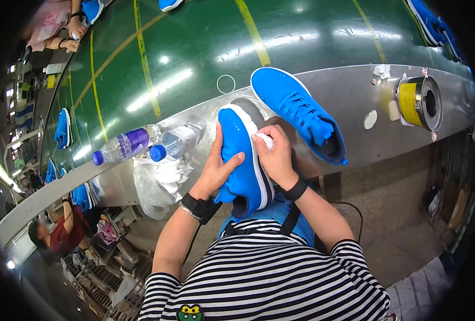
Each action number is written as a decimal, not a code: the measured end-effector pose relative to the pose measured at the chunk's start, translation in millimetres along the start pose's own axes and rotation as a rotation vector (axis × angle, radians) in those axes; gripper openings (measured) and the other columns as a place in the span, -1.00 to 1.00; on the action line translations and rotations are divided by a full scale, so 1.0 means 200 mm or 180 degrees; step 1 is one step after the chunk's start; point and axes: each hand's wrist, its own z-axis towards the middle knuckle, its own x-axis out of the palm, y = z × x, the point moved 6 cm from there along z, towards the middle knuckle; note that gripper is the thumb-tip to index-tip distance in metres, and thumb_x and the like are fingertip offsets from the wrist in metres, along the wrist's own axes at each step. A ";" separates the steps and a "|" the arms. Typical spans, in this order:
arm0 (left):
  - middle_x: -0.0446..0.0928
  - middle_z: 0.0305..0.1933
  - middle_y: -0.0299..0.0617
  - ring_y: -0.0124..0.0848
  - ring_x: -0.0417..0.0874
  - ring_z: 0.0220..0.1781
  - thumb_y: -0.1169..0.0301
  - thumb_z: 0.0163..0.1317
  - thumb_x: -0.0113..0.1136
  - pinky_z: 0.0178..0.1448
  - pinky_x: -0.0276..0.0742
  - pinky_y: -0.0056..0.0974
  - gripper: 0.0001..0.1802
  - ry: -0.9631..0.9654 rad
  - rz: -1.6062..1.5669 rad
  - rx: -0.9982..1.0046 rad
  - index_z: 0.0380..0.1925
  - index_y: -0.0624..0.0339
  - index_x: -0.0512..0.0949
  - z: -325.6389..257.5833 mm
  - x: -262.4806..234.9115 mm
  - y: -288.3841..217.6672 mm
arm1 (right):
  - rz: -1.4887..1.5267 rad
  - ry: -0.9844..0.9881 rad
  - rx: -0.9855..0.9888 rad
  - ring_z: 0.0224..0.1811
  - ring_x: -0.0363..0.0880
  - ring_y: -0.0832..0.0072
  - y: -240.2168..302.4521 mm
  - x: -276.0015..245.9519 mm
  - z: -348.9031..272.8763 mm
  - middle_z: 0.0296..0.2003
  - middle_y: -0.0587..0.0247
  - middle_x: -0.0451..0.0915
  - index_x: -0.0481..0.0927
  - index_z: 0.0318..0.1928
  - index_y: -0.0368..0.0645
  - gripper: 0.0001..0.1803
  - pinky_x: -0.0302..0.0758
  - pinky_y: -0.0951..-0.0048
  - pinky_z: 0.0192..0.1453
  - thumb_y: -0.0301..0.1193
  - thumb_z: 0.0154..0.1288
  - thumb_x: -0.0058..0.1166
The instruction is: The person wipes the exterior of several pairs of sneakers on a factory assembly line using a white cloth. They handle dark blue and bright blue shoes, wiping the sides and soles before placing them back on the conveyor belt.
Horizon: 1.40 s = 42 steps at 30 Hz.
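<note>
Blue shoe (242,160) held sole-edge up at near rim of table (355,123), left hand (218,168) clamped round upper to steady it, right hand (275,155) pinching white cloth (264,140) against white midsole; second shoe (301,115) just beyond.

Two plastic bottles (149,144) lie beside a tape roll (419,102) on the metal ledge (355,85).

Blue shoe (242,155) w/ white sole edge, held upright-ish, toe up, heel toward lap, at metal bench edge. White cloth (264,140) pressed on its right sole edge.
</note>
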 end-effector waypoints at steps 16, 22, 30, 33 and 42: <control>-0.01 0.45 0.11 -0.24 0.20 0.38 0.43 0.18 0.23 0.36 0.21 -0.24 0.04 0.0020 -0.0002 0.0065 0.43 0.23 -0.33 0.01 0.00 -0.01 | -0.0045 0.0290 -0.0256 -0.33 0.51 0.24 -0.01 -0.02 -0.07 -0.40 0.14 0.47 0.53 -0.36 -0.25 -0.88 0.41 0.35 -0.24 -0.51 0.10 0.18; 0.00 0.44 0.11 -0.24 0.21 0.38 0.40 0.19 0.22 0.35 0.23 -0.25 0.02 0.0009 -0.0016 0.0059 0.43 0.23 -0.32 0.00 -0.01 0.00 | -0.0092 0.0255 -0.0347 -0.34 0.51 0.25 0.02 -0.02 -0.02 -0.41 0.15 0.47 0.53 -0.36 -0.25 -0.89 0.41 0.36 -0.24 -0.51 0.11 0.18; 0.26 0.30 -0.05 -0.34 0.39 0.23 0.34 0.24 0.14 0.24 0.39 -0.29 -0.13 0.0557 -0.1424 -0.1246 0.43 0.14 -0.13 -0.14 -0.02 -0.04 | -0.0179 0.1128 -0.0226 -0.31 0.51 0.31 0.17 -0.04 -0.04 -0.39 0.17 0.48 0.61 -0.32 -0.21 -0.87 0.40 0.39 -0.22 -0.47 0.08 0.22; 0.32 0.26 -0.08 -0.36 0.47 0.17 0.33 0.25 0.12 0.16 0.49 -0.27 -0.19 0.0719 -0.1771 -0.1529 0.42 0.11 -0.06 -0.23 0.01 0.04 | -0.0461 0.1732 -0.0167 -0.28 0.51 0.31 0.14 -0.03 -0.13 -0.37 0.17 0.49 0.62 -0.30 -0.19 -0.86 0.40 0.38 -0.16 -0.46 0.08 0.22; 0.39 0.10 -0.03 -0.34 0.54 0.02 0.31 0.24 0.12 0.00 0.58 -0.27 -0.22 0.0708 -0.1848 -0.1582 0.37 0.18 -0.04 -0.23 0.04 0.11 | -0.0750 0.1967 -0.0491 -0.24 0.53 0.20 0.20 0.01 -0.12 -0.33 0.12 0.50 0.59 -0.31 -0.23 -0.89 0.43 0.30 -0.13 -0.52 0.10 0.14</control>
